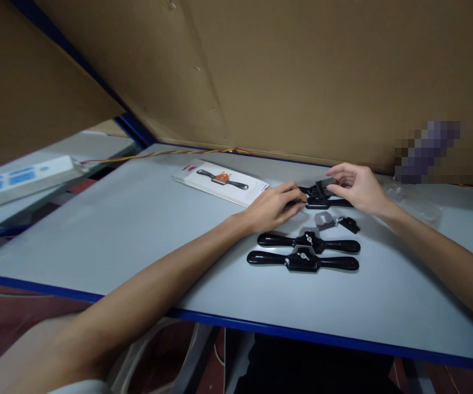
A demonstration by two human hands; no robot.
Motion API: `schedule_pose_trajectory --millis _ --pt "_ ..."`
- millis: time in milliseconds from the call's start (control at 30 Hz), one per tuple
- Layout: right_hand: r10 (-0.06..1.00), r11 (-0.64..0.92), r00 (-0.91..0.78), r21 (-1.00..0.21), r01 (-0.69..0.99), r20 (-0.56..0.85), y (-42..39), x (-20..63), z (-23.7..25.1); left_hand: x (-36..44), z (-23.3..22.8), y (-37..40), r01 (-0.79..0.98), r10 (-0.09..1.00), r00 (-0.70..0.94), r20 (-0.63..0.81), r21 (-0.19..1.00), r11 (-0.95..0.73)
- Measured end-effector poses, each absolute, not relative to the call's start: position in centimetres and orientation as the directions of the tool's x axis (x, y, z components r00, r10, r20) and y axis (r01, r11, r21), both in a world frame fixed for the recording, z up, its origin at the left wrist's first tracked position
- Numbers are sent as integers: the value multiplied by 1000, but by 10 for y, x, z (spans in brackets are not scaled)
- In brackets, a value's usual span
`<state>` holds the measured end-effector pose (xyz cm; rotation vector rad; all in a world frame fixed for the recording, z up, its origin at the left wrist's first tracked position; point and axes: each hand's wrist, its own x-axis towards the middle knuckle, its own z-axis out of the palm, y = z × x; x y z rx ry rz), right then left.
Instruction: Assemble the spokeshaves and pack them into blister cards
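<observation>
A black spokeshave body [318, 203] lies behind the other tools, with my left hand [278, 207] closed around its left end. At its middle, the thumb and fingers of my right hand [361, 189] pinch a small dark flat piece [325, 187]. More black parts behind it are partly covered by my hands. Just in front lie a grey blade [325, 219], a small silver screw [337, 221] and a black cap piece [349, 224]. Nearer to me, two assembled spokeshaves rest parallel, a rear one [277, 239] and a front one [267, 257].
A white printed package card [223, 179] showing a spokeshave lies left of my hands. Clear plastic packaging [419, 208] sits at right. Cardboard panels [281, 71] rise behind the blue-edged table [97, 235]. A white power strip [23, 178] stands at far left, its cord [158, 154] running along the back.
</observation>
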<state>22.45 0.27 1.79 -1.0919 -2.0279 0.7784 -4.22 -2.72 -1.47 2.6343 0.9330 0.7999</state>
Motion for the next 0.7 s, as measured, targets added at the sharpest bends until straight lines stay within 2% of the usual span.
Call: schedule_pose_trajectory --millis 133,200,300,367,467,567,700 --pt "759 646 -543 -521 558 360 3 226 27 -39 -11 -25 534 721 493 487 485 -692" --pt "716 692 -617 -449 565 327 5 227 34 -37 -10 -19 526 772 419 477 565 -635" --pt "674 714 -696 -461 527 248 9 225 43 -33 -13 -4 471 819 338 463 670 -573" --pt "657 725 -711 -469 505 250 12 223 45 -28 -19 10 406 836 264 481 731 -549" --pt "683 702 -688 -484 523 247 13 219 43 -21 -29 28 314 857 107 505 800 -511" --pt "724 645 -659 -536 544 203 12 216 36 -19 -36 32 324 853 62 519 798 -509" --pt "744 587 -658 -584 560 117 11 216 29 -21 -37 20 414 794 151 589 692 -592"
